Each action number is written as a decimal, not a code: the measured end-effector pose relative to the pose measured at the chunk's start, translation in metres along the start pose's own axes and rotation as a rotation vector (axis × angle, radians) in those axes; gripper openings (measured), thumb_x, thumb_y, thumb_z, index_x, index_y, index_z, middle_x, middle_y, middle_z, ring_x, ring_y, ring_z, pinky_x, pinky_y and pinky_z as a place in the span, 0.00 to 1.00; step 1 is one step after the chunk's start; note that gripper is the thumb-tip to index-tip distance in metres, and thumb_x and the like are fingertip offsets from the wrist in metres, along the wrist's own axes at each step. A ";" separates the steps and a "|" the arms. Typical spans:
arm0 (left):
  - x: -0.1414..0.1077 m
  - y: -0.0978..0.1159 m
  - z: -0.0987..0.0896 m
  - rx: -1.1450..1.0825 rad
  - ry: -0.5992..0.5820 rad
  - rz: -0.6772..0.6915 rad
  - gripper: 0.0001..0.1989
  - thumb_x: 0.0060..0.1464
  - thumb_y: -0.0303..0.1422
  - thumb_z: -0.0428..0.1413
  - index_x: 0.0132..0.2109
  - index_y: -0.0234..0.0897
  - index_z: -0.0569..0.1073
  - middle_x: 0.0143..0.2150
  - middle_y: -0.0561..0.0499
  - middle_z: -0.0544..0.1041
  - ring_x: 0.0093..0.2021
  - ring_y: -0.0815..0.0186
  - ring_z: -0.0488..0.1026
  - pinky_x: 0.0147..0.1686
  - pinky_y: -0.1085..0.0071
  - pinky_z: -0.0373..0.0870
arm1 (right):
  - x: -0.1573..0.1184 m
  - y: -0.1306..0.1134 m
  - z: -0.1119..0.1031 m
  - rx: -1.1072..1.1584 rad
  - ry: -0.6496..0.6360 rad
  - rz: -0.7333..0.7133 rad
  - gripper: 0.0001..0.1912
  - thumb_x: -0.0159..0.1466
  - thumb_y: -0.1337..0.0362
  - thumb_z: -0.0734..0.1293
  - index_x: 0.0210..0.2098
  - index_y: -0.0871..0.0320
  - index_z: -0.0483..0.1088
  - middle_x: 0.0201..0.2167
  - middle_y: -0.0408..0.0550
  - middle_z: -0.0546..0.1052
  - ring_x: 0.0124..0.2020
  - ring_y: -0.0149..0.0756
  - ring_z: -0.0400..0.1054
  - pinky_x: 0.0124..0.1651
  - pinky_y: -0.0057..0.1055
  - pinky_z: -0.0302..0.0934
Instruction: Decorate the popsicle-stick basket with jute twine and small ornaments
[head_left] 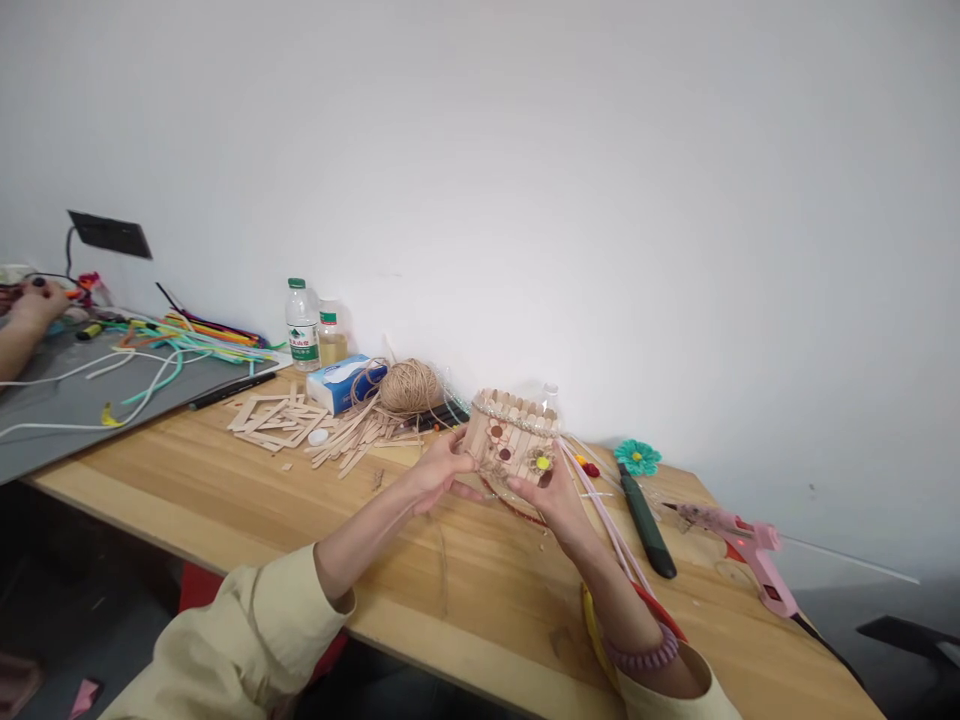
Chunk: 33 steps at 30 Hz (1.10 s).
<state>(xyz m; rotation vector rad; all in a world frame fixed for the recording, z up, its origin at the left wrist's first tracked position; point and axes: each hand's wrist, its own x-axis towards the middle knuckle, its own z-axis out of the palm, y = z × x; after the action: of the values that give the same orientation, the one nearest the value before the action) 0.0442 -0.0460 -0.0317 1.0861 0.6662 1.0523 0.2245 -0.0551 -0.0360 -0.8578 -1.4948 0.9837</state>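
Between my two hands is a small pot-shaped holder made of popsicle sticks, with flowers on its front and a glittery band below its rim. My left hand grips its left side. On the lower right, my right hand closes round the same holder, thumb on the front. One flower has a yellow centre, the others brown ones. The fingers behind the holder are hidden. It is held above the wooden table.
A pink glue gun, a dark green cutter-like tool and a teal flower lie to the right. Leftward are twine, loose sticks, a tissue pack and a bottle. Another person's hand is at far left.
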 end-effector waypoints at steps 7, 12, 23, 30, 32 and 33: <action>-0.002 -0.002 0.002 0.019 0.070 0.041 0.31 0.44 0.27 0.59 0.57 0.42 0.62 0.53 0.45 0.72 0.35 0.62 0.76 0.23 0.73 0.73 | 0.001 -0.001 0.002 0.005 0.004 -0.016 0.30 0.46 0.57 0.74 0.46 0.52 0.61 0.46 0.50 0.76 0.50 0.48 0.70 0.54 0.45 0.61; -0.003 0.002 0.005 0.043 0.079 0.019 0.20 0.57 0.31 0.55 0.56 0.37 0.63 0.49 0.45 0.71 0.38 0.64 0.74 0.31 0.68 0.75 | 0.000 -0.002 0.002 -0.004 0.013 -0.013 0.31 0.46 0.57 0.75 0.46 0.53 0.62 0.47 0.52 0.76 0.48 0.48 0.70 0.53 0.47 0.62; 0.001 0.000 0.002 0.070 0.108 -0.057 0.16 0.60 0.35 0.53 0.53 0.35 0.67 0.50 0.45 0.71 0.44 0.61 0.72 0.42 0.59 0.73 | 0.003 0.000 0.001 -0.042 -0.010 -0.031 0.34 0.47 0.52 0.75 0.49 0.57 0.65 0.48 0.54 0.75 0.49 0.49 0.68 0.54 0.46 0.60; 0.001 0.003 -0.002 0.014 0.001 -0.044 0.18 0.59 0.33 0.54 0.56 0.36 0.63 0.47 0.46 0.71 0.37 0.64 0.73 0.34 0.65 0.75 | 0.009 0.012 -0.006 -0.044 -0.008 -0.092 0.31 0.50 0.47 0.72 0.48 0.57 0.66 0.47 0.55 0.75 0.49 0.51 0.69 0.54 0.49 0.60; 0.000 0.004 -0.004 -0.008 -0.039 -0.040 0.25 0.55 0.29 0.56 0.59 0.38 0.59 0.46 0.46 0.72 0.34 0.65 0.74 0.30 0.66 0.75 | 0.010 0.011 -0.007 -0.042 -0.021 -0.103 0.30 0.51 0.46 0.71 0.46 0.56 0.67 0.46 0.55 0.76 0.48 0.51 0.70 0.53 0.48 0.61; 0.000 0.004 -0.005 -0.017 -0.051 -0.039 0.29 0.53 0.28 0.57 0.60 0.38 0.56 0.46 0.45 0.72 0.32 0.65 0.74 0.29 0.66 0.75 | 0.010 0.011 -0.007 -0.041 -0.025 -0.107 0.29 0.51 0.45 0.71 0.46 0.56 0.67 0.47 0.54 0.76 0.48 0.51 0.70 0.53 0.48 0.61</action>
<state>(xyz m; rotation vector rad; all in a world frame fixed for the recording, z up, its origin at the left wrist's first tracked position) 0.0386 -0.0437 -0.0298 1.0773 0.6341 0.9921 0.2298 -0.0408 -0.0419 -0.7885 -1.5701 0.8904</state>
